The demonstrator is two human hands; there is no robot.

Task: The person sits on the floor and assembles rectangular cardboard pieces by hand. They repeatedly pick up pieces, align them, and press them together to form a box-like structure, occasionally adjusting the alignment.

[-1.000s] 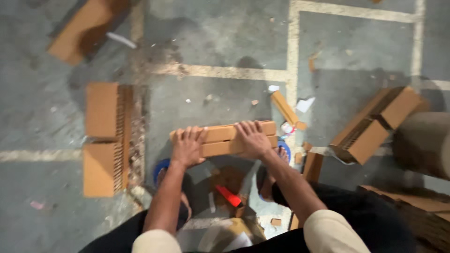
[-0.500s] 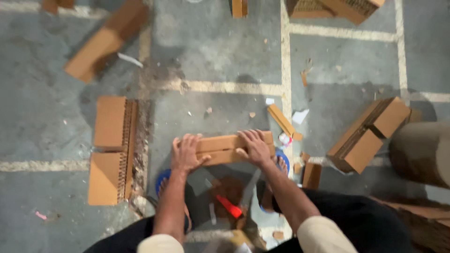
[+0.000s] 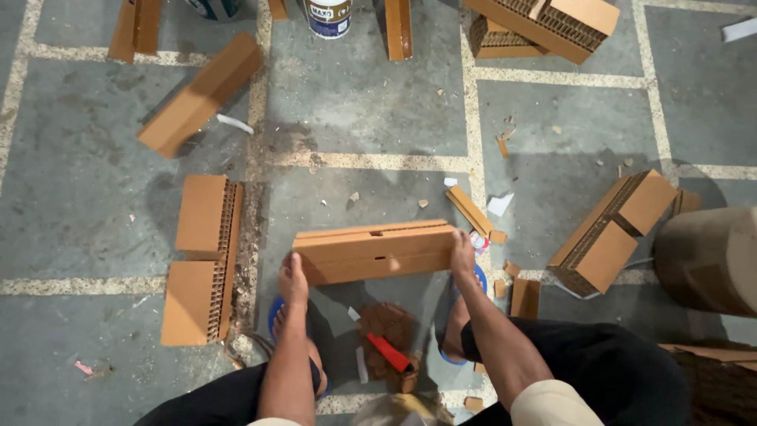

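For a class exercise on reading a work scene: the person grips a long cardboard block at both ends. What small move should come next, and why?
Probably lowering the long brown cardboard block flat onto the grey concrete floor. The left hand and right hand clamp its two ends, holding it level above the feet. A red-handled tool lies just below, so it should likely land a little forward of that.

Both arms are bare from the elbows down to the left hand (image 3: 293, 278) and the right hand (image 3: 461, 251). Short pale sleeves show at six o'clock. The person wears dark trousers and blue sandals (image 3: 275, 314).
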